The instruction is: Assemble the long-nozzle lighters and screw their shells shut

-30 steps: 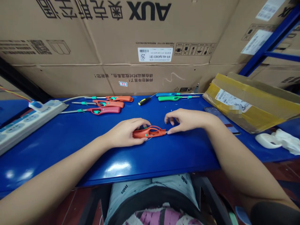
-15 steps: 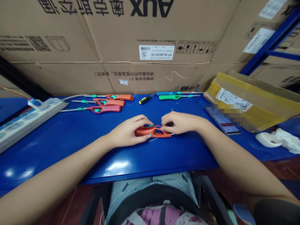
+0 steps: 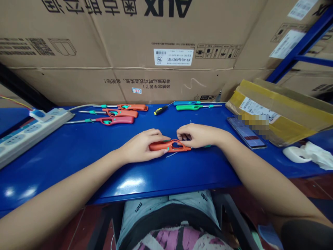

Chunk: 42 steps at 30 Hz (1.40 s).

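Note:
On the blue table lies an orange gas lighter [image 3: 170,146] with a long metal nozzle pointing right. My left hand [image 3: 142,146] is closed around its handle end, thumb below and fingers above. At the trigger loop, my right hand [image 3: 195,135] is closed with curled fingers, thumb and fingertips on the loop's upper front edge. The palm hides much of the nozzle; a bit of its teal tip [image 3: 208,146] shows beyond the wrist. A thin pale strip [image 3: 172,155] lies just under the lighter's near side.
Three lighters, including a red one [image 3: 117,120], lie at back left by a power strip [image 3: 33,130]. A screwdriver [image 3: 160,110], a blue lighter [image 3: 186,103] and a green lighter [image 3: 188,108] lie behind. To the right are a phone [image 3: 246,133], a taped carton [image 3: 283,107] and a white object [image 3: 296,155].
The lighter has rolled slightly in my hands, showing more of its side. My right hand has shifted a little left along the loop, and the teal nozzle tip now shows beyond it.

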Each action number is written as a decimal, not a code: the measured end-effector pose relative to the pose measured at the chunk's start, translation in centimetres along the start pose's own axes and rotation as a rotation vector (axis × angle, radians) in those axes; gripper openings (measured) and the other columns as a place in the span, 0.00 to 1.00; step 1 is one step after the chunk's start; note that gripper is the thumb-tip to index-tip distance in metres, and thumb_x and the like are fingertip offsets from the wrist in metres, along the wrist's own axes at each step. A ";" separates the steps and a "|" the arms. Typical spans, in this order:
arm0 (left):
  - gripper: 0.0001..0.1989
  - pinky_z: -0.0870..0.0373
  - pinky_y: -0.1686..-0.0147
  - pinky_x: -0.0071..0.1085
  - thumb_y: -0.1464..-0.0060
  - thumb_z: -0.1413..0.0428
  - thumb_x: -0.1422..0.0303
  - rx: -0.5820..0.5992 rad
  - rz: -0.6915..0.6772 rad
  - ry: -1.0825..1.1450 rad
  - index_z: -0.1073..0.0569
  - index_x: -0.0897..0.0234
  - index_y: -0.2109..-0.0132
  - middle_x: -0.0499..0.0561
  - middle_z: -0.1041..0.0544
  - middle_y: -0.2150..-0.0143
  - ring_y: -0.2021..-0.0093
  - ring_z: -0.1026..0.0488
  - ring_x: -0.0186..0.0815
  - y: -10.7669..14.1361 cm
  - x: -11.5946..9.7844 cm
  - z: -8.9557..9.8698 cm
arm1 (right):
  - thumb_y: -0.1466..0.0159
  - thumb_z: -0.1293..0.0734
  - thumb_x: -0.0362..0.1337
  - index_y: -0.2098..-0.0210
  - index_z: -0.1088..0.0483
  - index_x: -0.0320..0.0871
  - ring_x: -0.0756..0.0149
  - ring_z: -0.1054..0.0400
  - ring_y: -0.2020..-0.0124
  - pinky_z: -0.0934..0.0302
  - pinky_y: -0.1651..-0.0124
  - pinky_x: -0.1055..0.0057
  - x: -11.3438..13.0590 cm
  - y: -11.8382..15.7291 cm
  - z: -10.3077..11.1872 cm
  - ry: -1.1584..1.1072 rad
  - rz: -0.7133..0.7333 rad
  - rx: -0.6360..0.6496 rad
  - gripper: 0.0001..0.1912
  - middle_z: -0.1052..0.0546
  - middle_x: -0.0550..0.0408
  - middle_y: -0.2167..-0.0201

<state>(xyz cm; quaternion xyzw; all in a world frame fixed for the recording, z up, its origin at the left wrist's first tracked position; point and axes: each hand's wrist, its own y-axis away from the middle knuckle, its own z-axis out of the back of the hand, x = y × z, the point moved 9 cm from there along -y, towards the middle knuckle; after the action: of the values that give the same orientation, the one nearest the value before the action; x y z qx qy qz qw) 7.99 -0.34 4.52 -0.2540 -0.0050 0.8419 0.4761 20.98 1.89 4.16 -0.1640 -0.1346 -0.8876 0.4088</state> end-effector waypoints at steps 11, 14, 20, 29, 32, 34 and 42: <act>0.22 0.31 0.44 0.41 0.35 0.44 0.59 -0.010 -0.017 -0.070 0.25 0.62 0.39 0.58 0.22 0.45 0.48 0.26 0.44 0.0 0.2 0.0 | 0.34 0.34 0.38 0.58 0.28 0.43 0.68 0.36 0.69 0.47 0.68 0.73 -0.3 -0.2 0.1 -0.003 -0.004 -0.058 0.08 0.25 0.54 0.64; 0.23 0.32 0.43 0.43 0.35 0.45 0.59 0.005 -0.015 -0.091 0.27 0.61 0.37 0.59 0.23 0.42 0.45 0.27 0.45 0.0 0.3 -0.2 | 0.30 0.38 0.42 0.52 0.29 0.43 0.65 0.33 0.64 0.43 0.63 0.71 -0.3 -0.4 0.6 0.010 -0.037 -0.154 0.12 0.23 0.51 0.59; 0.26 0.34 0.42 0.44 0.37 0.42 0.56 0.013 -0.014 -0.118 0.28 0.61 0.37 0.58 0.25 0.41 0.44 0.29 0.46 0.0 0.4 -0.3 | 0.28 0.43 0.34 0.46 0.31 0.45 0.61 0.31 0.52 0.38 0.50 0.65 -0.3 -1.1 1.0 0.022 -0.053 -0.305 0.15 0.29 0.48 0.46; 0.17 0.28 0.49 0.34 0.32 0.47 0.63 -0.069 -0.022 0.018 0.24 0.64 0.42 0.57 0.22 0.50 0.51 0.24 0.39 0.0 -0.2 0.6 | 0.35 0.30 0.37 0.54 0.25 0.42 0.69 0.37 0.66 0.37 0.59 0.70 -3.0 -1.9 0.3 -0.211 -0.063 -0.364 0.10 0.31 0.53 0.58; 0.16 0.27 0.49 0.33 0.31 0.49 0.64 -0.076 -0.040 0.023 0.24 0.63 0.42 0.57 0.22 0.50 0.52 0.23 0.39 0.0 -0.4 0.6 | 0.34 0.31 0.35 0.51 0.24 0.43 0.67 0.35 0.61 0.37 0.56 0.69 -2.6 -2.1 0.0 -0.206 0.006 -0.358 0.12 0.31 0.51 0.55; 0.16 0.27 0.49 0.33 0.31 0.49 0.65 -0.079 -0.052 0.015 0.24 0.64 0.42 0.57 0.22 0.50 0.51 0.23 0.39 0.0 -0.6 0.5 | 0.34 0.31 0.35 0.55 0.24 0.42 0.66 0.34 0.59 0.37 0.55 0.69 -2.5 -2.1 0.0 -0.208 0.010 -0.369 0.08 0.30 0.52 0.56; 0.14 0.28 0.47 0.36 0.34 0.45 0.65 -0.186 -0.093 -0.059 0.24 0.62 0.45 0.56 0.22 0.50 0.50 0.25 0.39 0.3 -0.9 1.8 | 0.31 0.34 0.38 0.64 0.27 0.41 0.65 0.34 0.61 0.39 0.54 0.67 -3.1 -2.0 0.6 -0.128 -0.053 -0.408 0.07 0.30 0.51 0.59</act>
<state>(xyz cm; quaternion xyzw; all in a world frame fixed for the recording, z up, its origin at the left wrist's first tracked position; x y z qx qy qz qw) 7.39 -0.83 6.40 -0.2718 -0.1089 0.8218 0.4887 21.45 5.42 3.24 -0.2956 0.0180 -0.8947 0.3343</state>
